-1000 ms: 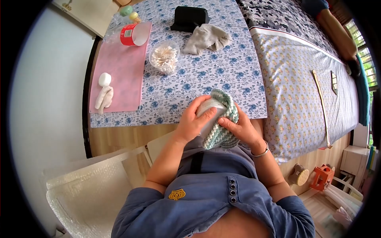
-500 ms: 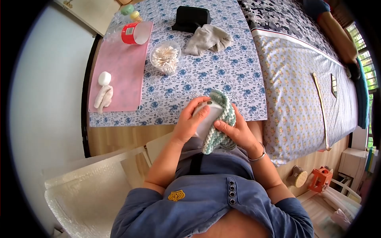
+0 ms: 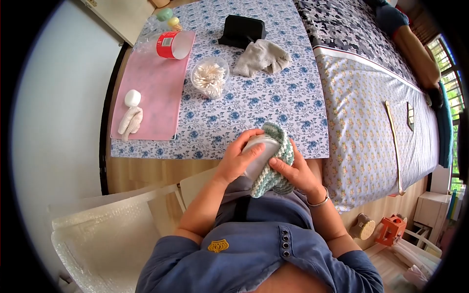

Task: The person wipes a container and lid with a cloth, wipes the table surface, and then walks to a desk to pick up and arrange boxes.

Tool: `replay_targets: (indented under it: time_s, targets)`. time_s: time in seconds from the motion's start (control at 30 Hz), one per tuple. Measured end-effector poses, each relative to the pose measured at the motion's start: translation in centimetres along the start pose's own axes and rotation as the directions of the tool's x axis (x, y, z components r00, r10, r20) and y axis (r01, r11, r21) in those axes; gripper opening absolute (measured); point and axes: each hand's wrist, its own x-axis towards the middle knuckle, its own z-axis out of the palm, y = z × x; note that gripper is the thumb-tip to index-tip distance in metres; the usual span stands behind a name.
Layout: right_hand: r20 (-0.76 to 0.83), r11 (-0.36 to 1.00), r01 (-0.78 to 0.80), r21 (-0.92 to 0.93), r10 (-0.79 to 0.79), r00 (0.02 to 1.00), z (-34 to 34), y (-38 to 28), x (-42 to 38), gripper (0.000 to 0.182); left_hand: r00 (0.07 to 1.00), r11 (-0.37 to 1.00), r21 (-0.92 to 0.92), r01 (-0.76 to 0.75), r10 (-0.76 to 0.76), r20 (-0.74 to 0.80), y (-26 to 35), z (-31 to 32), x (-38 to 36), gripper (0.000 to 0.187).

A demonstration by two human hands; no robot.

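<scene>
My left hand is closed on a white, smooth-looking object, its thumb lying across the top. Against the right side of that object lies a green and white knitted cloth, which my right hand grips with the thumb on top and the fingers hidden behind. Both things are held together over my lap, at the front edge of the flowered table. What the white object is cannot be made out.
On the table are a tub of cotton swabs, a grey cloth, a black stand, and a pink mat with a red-labelled roll, a white bottle and a rolled cloth. A person's leg shows at right.
The view has shifted slightly, so the table items appear a little lower. My hands keep their hold; the white object's dark spot no longer shows.
</scene>
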Motion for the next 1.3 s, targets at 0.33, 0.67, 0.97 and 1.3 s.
replay_targets:
  time_s: [0.33, 0.67, 0.97, 1.3]
  targets:
    - [-0.256, 0.976, 0.103, 0.192, -0.051, 0.965, 1.5, 1.3, 0.3, 0.053, 0.925, 0.836, -0.495, -0.238, 0.039, -0.378, -1.8, 3.1, 0.2, 0.032]
    - [0.048, 0.288, 0.266, -0.92, -0.591, 0.805, -1.0, 0.3, 1.1, 0.078, 0.986, 0.97, -0.206, -0.127, 0.102, -0.13, -3.7, 2.3, 2.9, 0.043]
    - [0.135, 0.189, 0.293, -0.937, -0.58, 0.804, -1.0, 1.5, 2.1, 0.072, 0.973, 0.942, -0.245, -0.229, 0.217, -0.077, -7.4, 1.5, 4.7, 0.045]
    - [0.065, 0.36, 0.282, -0.889, -0.51, 0.857, -0.5, 1.3, 1.4, 0.055, 0.967, 0.965, -0.057, -0.256, 0.255, -0.025, -9.1, -0.6, 3.7, 0.043]
